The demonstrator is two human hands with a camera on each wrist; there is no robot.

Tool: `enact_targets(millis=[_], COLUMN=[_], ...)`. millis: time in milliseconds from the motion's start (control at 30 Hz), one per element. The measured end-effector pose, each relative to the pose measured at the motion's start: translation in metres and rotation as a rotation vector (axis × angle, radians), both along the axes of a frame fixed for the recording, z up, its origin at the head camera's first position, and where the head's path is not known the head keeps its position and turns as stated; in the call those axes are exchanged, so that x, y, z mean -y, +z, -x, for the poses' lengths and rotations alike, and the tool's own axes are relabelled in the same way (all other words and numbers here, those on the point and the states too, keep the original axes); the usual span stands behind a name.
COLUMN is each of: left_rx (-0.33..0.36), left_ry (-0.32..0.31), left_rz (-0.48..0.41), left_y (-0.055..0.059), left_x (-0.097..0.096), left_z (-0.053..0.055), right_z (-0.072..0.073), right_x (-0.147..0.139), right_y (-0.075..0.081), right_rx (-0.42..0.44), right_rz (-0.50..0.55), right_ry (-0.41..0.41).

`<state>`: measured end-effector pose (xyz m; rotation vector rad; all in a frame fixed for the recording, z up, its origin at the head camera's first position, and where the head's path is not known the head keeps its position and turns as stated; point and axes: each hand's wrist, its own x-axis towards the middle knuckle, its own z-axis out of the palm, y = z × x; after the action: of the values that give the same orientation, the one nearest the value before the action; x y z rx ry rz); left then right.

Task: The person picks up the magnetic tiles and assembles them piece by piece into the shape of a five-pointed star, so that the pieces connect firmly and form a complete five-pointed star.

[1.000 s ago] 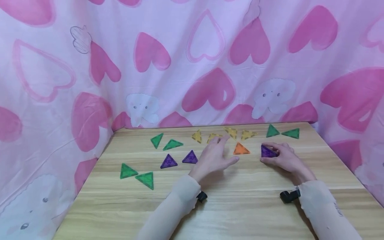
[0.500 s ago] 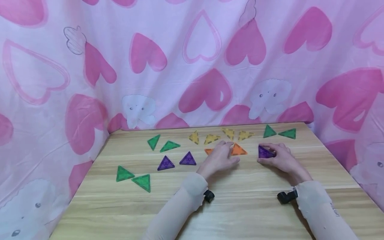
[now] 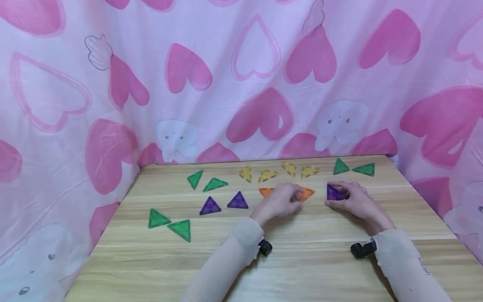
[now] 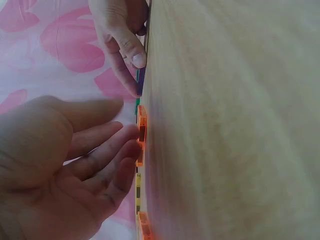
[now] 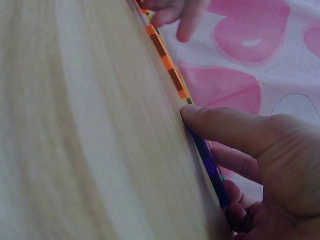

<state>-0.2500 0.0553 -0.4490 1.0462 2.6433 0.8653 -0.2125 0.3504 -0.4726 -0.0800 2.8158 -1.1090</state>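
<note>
My left hand (image 3: 277, 202) reaches over the table with its fingertips at an orange triangular magnetic tile (image 3: 307, 193), which it partly covers. In the left wrist view those fingers are loosely bent against the tile and the thumb stands apart from it. A second orange triangle tile (image 3: 265, 191) pokes out behind the same hand. To the right, my right hand (image 3: 357, 201) holds a purple triangle tile (image 3: 333, 193) flat on the wood between thumb and fingers. The right wrist view shows this purple tile's dark edge (image 5: 209, 162) under the thumb.
Several yellow triangle tiles (image 3: 268, 175) lie along the back. Two green tiles (image 3: 341, 167) are at back right. More green tiles (image 3: 180, 230) and two purple tiles (image 3: 238, 201) lie on the left of the wooden table (image 3: 309, 268). A pink heart-print curtain (image 3: 260, 113) encloses the table.
My left hand has drawn back from the yellow tiles to the orange one, which has shifted slightly nearer and turned. The second orange tile has come into view. My right hand stays on its purple tile.
</note>
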Motion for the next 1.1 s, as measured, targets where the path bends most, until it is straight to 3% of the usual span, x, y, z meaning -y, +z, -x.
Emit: enact_targets(millis=[167,333,533,600,767,833,1100], left_rx=[-0.078,-0.039,-0.05,-0.075,-0.03,0.009,-0.001], left_ry=[0.052,0.072,0.101,0.116,0.165,0.184,0.212], left_rz=[0.064,0.114,0.107,0.101,0.088,0.088,0.092], left_y=[-0.003,-0.009,-0.014,-0.026,-0.025,-0.013,-0.011], left_x=[-0.003,-0.004,-0.01,-0.014,-0.018,-0.019,-0.025], left_z=[0.007,0.01,0.011,0.018,0.016,0.009,0.009], right_z=[-0.001,-0.003,-0.004,-0.003,-0.002,-0.002,-0.001], right_x=[0.001,0.004,0.004,0.003,0.005,0.006,0.022], right_y=[-0.001,-0.004,-0.008,-0.008,-0.007,-0.006,-0.001], right_rx=[-0.002,-0.006,-0.024,-0.021,-0.015,-0.02,-0.052], right_rz=[-0.004,-0.006,-0.029,-0.027,-0.018,-0.013,-0.018], right_ry=[0.007,0.009,0.009,0.01,0.001,-0.003,0.024])
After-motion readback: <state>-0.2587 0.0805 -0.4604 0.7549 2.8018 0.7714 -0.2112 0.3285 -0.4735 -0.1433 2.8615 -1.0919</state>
